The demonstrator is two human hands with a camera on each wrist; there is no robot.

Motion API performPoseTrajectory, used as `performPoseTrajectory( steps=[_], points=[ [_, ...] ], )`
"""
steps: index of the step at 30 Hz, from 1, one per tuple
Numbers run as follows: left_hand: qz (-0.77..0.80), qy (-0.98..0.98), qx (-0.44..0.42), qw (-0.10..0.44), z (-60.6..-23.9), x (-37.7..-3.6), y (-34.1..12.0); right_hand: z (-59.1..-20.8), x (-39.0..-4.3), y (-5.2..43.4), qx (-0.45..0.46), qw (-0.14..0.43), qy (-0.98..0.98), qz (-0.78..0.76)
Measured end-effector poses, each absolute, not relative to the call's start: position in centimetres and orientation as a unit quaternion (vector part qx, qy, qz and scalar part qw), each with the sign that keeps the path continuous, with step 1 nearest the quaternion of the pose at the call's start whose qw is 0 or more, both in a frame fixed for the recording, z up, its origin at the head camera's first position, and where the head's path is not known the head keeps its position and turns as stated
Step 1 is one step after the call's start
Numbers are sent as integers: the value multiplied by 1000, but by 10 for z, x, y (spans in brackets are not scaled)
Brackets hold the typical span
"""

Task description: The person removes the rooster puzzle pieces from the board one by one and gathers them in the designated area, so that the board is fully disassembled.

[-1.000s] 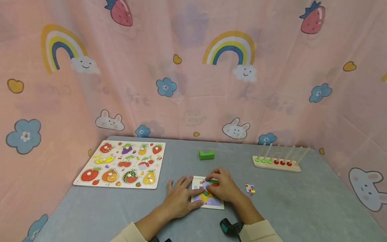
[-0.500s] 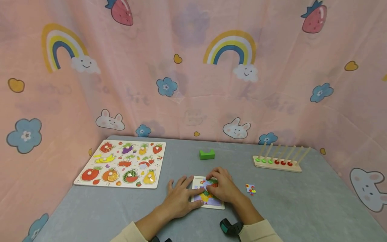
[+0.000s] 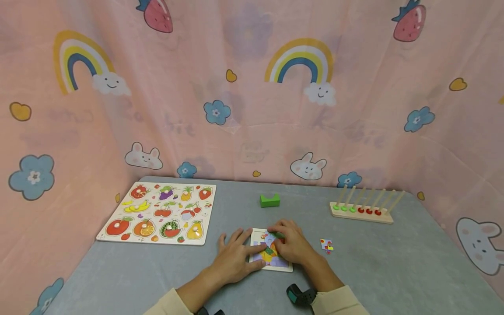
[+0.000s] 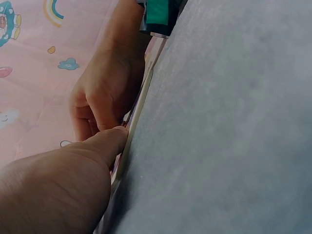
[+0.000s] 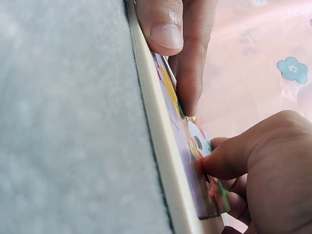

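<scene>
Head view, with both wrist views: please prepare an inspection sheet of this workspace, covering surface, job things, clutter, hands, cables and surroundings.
Surface: grey tabletop.
Job things: jigsaw tray, partly hidden by the hands; loose jigsaw piece lying to its right.
Clutter: fruit peg puzzle at left; green notched block behind the tray; wooden peg stand with green and red rings at right.
Left hand: fingers resting on the tray.
Right hand: pinching a patterned piece at the tray; whether seated, cannot tell.
Cables: nothing seen.
Surroundings: pink curtain printed with rainbows, strawberries, flowers.
</scene>
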State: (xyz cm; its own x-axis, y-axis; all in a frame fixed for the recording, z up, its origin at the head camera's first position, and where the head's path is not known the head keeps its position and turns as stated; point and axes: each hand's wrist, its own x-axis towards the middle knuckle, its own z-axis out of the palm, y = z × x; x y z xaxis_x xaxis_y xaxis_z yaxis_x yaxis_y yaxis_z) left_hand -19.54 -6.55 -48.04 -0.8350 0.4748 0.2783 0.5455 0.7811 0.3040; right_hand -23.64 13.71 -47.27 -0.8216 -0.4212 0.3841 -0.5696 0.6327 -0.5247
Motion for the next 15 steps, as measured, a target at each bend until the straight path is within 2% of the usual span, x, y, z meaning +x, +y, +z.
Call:
performPoseTrajectory(
  steps=[15],
  points=[
    [-190,-938,-272,95,-479,-195,-64,-472,-236,140,280,89,-905,309]
  ],
)
